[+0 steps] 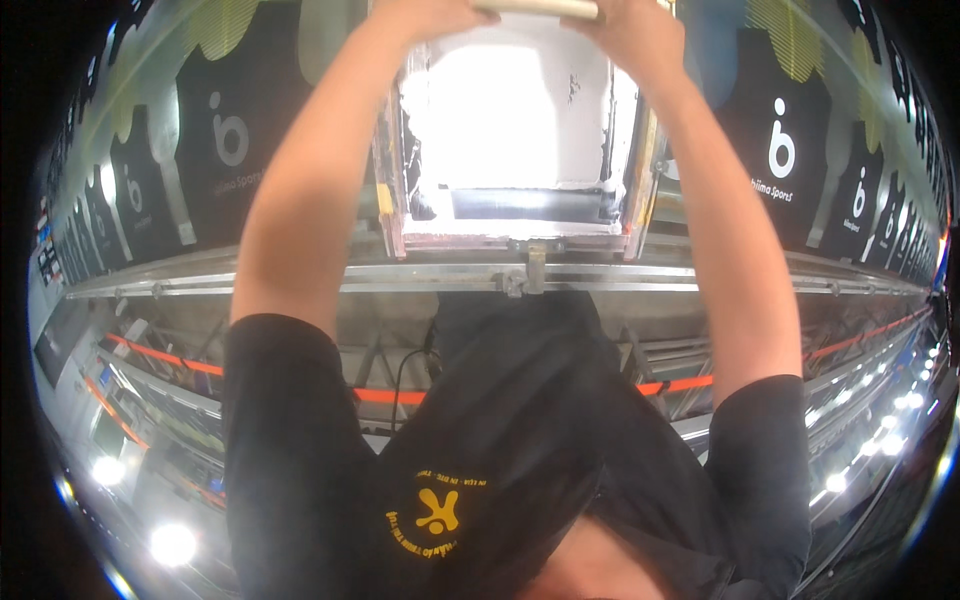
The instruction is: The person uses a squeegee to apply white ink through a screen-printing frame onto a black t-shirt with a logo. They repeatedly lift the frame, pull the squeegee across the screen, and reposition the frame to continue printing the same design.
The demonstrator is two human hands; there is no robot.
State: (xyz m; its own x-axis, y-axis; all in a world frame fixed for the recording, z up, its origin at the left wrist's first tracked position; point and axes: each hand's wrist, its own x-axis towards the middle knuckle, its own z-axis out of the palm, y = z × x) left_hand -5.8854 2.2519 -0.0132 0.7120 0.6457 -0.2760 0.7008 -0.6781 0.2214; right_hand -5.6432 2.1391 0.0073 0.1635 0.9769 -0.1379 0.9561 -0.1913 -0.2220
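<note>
Both my arms reach forward to the top edge of the head view, where my left hand and my right hand grip the two ends of a squeegee with a pale bar-like handle. Its blade is out of sight, and the picture's edge cuts off part of my fingers. Beneath and nearer to me lies a screen printing frame, its mesh bright white with glare. White ink smears the near end of the screen, beside a dark band.
Black sleeveless garment panels with white printed marks lie left and right of the frame, with more in rows beyond. A metal rail with a clamp runs along the near side. Below it stretches an orange-red bar.
</note>
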